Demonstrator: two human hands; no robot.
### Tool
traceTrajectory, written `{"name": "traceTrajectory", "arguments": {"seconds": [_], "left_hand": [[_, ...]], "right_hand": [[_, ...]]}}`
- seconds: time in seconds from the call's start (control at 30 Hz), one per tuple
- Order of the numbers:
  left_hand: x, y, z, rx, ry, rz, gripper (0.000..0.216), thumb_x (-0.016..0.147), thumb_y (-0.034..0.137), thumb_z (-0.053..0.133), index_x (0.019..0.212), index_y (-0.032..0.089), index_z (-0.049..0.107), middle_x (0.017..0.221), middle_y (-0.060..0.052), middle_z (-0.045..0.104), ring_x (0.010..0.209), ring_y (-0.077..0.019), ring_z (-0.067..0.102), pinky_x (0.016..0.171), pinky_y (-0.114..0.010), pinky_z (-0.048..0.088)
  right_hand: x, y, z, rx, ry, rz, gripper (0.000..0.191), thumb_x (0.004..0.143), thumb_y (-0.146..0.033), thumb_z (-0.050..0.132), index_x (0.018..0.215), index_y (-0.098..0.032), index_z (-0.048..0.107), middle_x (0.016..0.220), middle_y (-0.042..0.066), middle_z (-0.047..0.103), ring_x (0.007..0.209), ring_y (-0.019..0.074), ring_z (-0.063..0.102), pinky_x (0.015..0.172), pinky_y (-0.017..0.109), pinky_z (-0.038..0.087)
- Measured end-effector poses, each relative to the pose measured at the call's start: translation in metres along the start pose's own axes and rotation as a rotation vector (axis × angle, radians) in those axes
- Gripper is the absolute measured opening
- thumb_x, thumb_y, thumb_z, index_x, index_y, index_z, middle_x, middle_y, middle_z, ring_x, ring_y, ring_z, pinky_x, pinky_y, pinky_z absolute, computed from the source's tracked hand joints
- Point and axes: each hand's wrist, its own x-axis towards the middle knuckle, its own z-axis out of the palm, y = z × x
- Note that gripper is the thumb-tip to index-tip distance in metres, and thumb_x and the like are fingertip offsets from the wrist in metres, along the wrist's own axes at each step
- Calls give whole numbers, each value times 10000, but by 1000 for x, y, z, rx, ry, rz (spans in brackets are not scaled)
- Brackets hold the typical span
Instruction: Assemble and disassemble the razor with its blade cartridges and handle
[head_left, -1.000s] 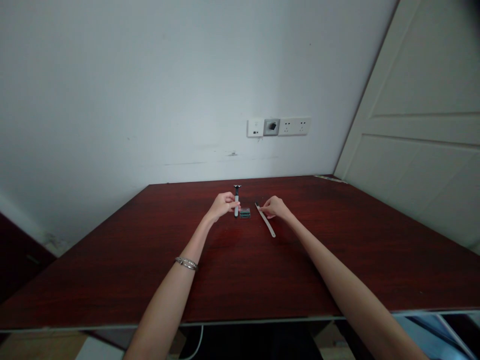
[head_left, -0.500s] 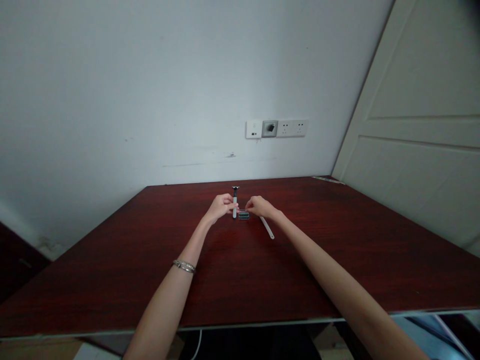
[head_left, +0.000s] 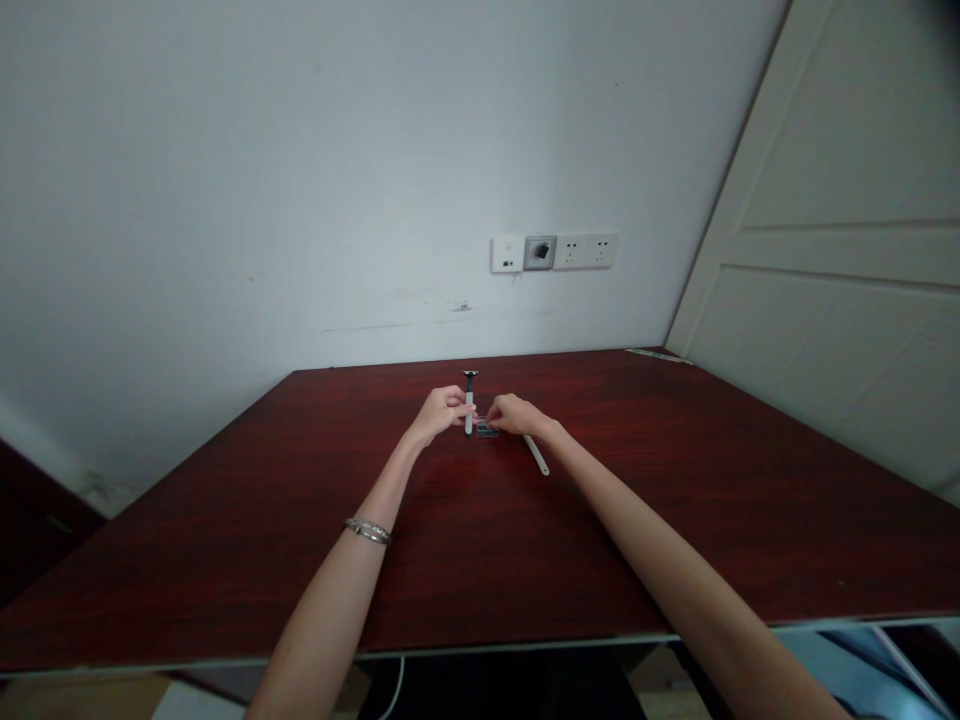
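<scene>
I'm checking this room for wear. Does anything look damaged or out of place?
Dark scuff marks mar the pale wall, below and left of the sockets. A light strip breaks the dark table at its far right corner; damage or loose piece, I can't tell. Nothing looks spilled by the razor.

Both hands (head_left: pixel 444 409) (head_left: pixel 516 413) forward, close together
</scene>
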Motion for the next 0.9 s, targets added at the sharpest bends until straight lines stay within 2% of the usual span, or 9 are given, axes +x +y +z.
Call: {"name": "traceTrajectory", "arguments": {"seconds": [0.4,0.9], "left_hand": [[2,-4,-3,3,10,-2,210,686,176,713,728,107,519,643,-55,655,619,-176,667,575,-303,549],[1,-2,-3,12,3,1,222,681,206,721,725,109,526,651,-65,660,621,-177,665,577,-300,548]], "right_hand": [[1,-4,1,-55,2,44,166,730,-293,613,844,-240,722,903,48,700,856,194,638,648,200,421],[0,-2,1,-54,0,9,166,762,-290,587,854,-235,714,901,39,699,846,182,635,617,187,406]]}}
